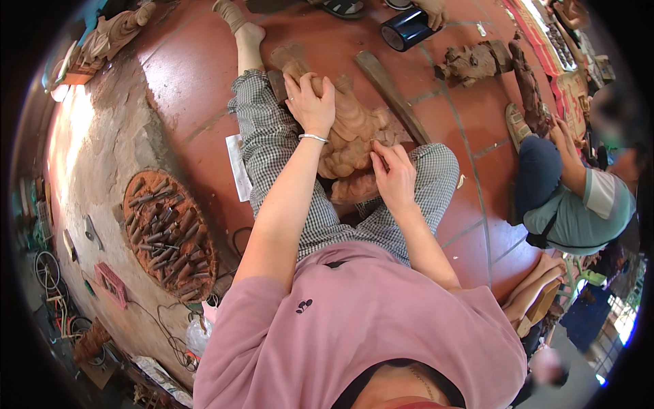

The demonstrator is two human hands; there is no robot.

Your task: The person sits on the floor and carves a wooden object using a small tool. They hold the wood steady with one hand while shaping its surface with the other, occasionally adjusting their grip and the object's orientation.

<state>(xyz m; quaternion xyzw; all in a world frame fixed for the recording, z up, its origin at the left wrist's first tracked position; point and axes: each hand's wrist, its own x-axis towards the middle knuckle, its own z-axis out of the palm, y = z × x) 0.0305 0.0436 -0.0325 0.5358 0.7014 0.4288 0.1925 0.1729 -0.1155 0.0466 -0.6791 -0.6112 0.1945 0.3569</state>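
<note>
A brown wood carving (349,121) with rounded, folded relief lies on the floor between my legs. Over its upper left part, my left hand (312,105) is closed around the wood, thumb on the right. My right hand (395,173) has its fingers drawn together in a pinch at the carving's lower right edge. Whatever may sit between those fingertips is too small to make out. A long wooden bar (392,95) lies just beyond, to the right of the carving.
To my left, a round tray (128,204) holds many carving tools on a worn concrete slab. A pink basket (111,285) and cables lie nearby. Rough wood pieces (477,63) are at the far right. Another person (579,198) sits at right; a co-worker's hand touches a dark cylinder (407,30).
</note>
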